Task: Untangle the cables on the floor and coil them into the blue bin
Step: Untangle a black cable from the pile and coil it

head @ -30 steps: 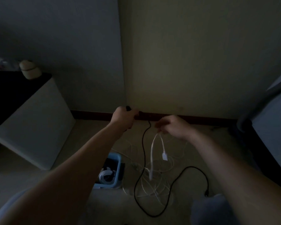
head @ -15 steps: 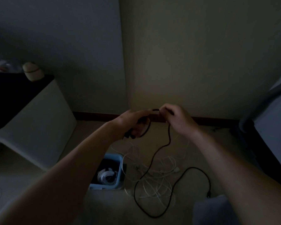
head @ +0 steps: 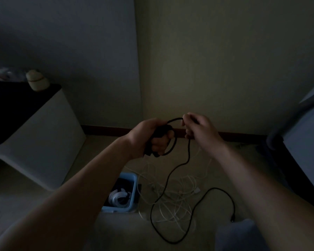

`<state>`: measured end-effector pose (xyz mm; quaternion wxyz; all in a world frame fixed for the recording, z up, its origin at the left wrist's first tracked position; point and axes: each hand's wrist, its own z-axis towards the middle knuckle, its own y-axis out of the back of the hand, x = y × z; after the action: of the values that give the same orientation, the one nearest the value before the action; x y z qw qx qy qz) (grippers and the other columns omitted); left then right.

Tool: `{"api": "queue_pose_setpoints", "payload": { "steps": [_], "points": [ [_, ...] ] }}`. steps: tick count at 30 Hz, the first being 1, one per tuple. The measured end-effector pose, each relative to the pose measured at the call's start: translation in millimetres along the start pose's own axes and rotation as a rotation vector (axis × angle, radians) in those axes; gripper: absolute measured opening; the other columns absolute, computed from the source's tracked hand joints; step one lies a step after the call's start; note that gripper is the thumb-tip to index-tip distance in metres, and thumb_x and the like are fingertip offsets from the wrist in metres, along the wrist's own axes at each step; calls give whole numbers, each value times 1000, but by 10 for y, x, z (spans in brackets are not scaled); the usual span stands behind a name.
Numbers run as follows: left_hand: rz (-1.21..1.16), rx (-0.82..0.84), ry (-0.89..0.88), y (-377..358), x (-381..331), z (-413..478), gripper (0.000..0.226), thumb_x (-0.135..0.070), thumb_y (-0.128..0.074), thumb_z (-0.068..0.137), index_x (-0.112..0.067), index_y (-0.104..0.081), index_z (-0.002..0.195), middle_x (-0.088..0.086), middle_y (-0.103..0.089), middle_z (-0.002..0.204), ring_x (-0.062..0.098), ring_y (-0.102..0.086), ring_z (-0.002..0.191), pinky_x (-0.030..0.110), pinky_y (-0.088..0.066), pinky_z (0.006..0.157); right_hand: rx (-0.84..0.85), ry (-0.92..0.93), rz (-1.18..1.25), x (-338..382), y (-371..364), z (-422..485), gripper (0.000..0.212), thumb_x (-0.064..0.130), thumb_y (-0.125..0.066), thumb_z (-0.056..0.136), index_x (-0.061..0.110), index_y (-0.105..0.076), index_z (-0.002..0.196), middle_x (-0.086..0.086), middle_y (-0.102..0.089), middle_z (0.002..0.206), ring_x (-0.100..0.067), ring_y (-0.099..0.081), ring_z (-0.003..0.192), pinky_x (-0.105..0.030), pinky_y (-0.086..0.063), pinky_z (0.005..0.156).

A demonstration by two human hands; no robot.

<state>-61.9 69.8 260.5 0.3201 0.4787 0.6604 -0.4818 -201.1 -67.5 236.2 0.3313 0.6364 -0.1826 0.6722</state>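
Both hands hold the black cable [head: 168, 180].
Our left hand [head: 150, 137] keeps a tight grip round its coil; our right hand [head: 199, 128] pinches the loop just beside it.

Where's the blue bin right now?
Head view, lower centre-left: the blue bin sits on the floor, between the white cabinet on its left and the white cable tangle on its right.

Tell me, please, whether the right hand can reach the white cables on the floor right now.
Probably not yet: the right hand pinches the black cable near the left hand. The white cables lie exposed below, so once it lets go the way looks free.
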Motion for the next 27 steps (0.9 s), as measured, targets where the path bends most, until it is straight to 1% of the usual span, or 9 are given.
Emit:
{"api": "queue_pose_setpoints", "payload": {
  "steps": [5, 9, 11, 14, 17, 19, 21, 23, 27],
  "points": [
    [-76, 69, -111, -18, -41, -34, 39, -37, -28, 101, -10, -52, 87, -6, -30, 50, 13, -32, 46, 30, -33, 57, 89, -148, 106, -35, -40, -9, 35, 26, -47, 104, 11, -53, 74, 8, -40, 47, -10, -38, 42, -28, -42, 52],
    [-297, -46, -255, -9, -105, -75, 39, -38, -28, 102, -11, -50, 84, -6, -28, 51, 12, -31, 46, 29, -34, 57, 181, -381, 220, -91, -91, -73, 39, 32, -40, 106, 12, -54, 75, 4, -37, 47, -8, -33, 36, -33, -52, 59],
    [-451, -133, -352, 45, -139, -88, 40, -40, -27, 104, -13, -49, 83, -6, -30, 53, 12, -33, 48, 29, -33, 62, 286, -417, 143, -145, -108, -115, 35, 29, -37, 107, 12, -53, 81, 4, -36, 49, -7, -31, 36, -37, -54, 63],
    [-622, -259, -466, 164, -172, -100, 40, -42, -28, 105, -13, -47, 84, -4, -35, 56, 13, -38, 53, 29, -34, 67, 371, -344, -96, -187, -185, -152, 32, 24, -34, 108, 10, -54, 88, 8, -39, 47, -5, -33, 37, -34, -48, 62],
    [-641, -376, -504, 243, -160, -84, 42, -43, -26, 107, -14, -47, 85, -3, -40, 59, 14, -42, 56, 28, -36, 67, 422, -215, -273, -148, -250, -179, 25, 19, -39, 107, 16, -63, 103, 6, -46, 56, -3, -41, 44, -26, -40, 52],
    [-612, -446, -513, 269, -159, -62, 44, -43, -27, 108, -14, -49, 83, -3, -41, 60, 15, -42, 58, 27, -37, 66, 451, -148, -307, -87, -277, -199, 24, 21, -48, 104, 21, -65, 121, 4, -48, 65, 0, -45, 51, -20, -38, 54],
    [-540, -554, -506, 319, -160, -30, 43, -42, -30, 107, -13, -51, 82, -2, -42, 59, 16, -42, 58, 26, -40, 62, 472, -158, -221, -20, -298, -207, 32, 19, -53, 102, 18, -62, 132, 2, -44, 63, -3, -43, 53, -18, -35, 56],
    [-418, -666, -479, 374, -141, -1, 42, -42, -34, 107, -14, -53, 82, -2, -46, 58, 16, -46, 56, 27, -41, 58, 478, -180, -125, 52, -303, -211, 29, 18, -55, 100, 13, -67, 126, 1, -42, 55, -8, -39, 49, -21, -32, 51],
    [-190, -787, -442, 338, -86, 34, 39, -38, -36, 107, -13, -53, 83, -2, -51, 54, 15, -50, 51, 27, -42, 52, 433, -125, -166, 163, -303, -195, 19, 18, -60, 97, 12, -74, 85, 7, -51, 52, -8, -45, 47, -29, -35, 52]
  ]
}}
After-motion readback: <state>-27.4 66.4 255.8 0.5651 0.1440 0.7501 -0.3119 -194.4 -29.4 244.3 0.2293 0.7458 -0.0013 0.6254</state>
